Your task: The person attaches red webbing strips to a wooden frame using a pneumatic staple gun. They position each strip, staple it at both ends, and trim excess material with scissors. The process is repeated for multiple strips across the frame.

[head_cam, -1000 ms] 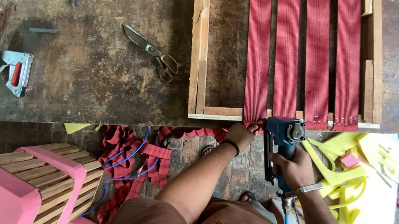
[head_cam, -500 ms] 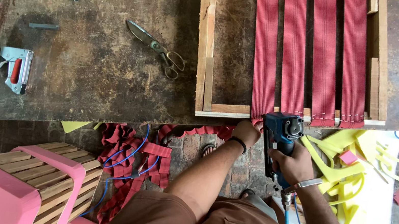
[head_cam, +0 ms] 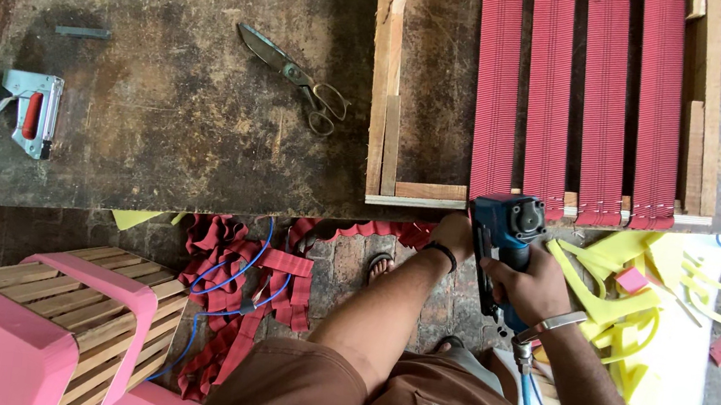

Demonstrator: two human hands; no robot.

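Observation:
A wooden frame (head_cam: pixel 386 94) lies on the workbench with several red webbing straps (head_cam: pixel 497 81) stretched across it. My right hand (head_cam: pixel 535 286) grips a blue pneumatic staple gun (head_cam: pixel 504 240), its nose at the frame's near rail by the leftmost strap's end. My left hand (head_cam: pixel 453 238) pinches the loose end of that red strap just below the rail, pulling it down over the bench edge. An air hose (head_cam: pixel 526 391) runs from the gun's handle.
Scissors (head_cam: pixel 297 81) and a manual grey staple gun (head_cam: pixel 28 108) lie on the dark workbench (head_cam: pixel 159 111). Red strap offcuts (head_cam: pixel 246 299) and blue wire lie on the floor. Yellow foam scraps (head_cam: pixel 636 295) sit at right, a pink-padded wooden stool (head_cam: pixel 57 320) at lower left.
The view has shifted slightly; the staple gun and both hands stay at the leftmost strap's end on the frame's near rail, the left hand a little lower.

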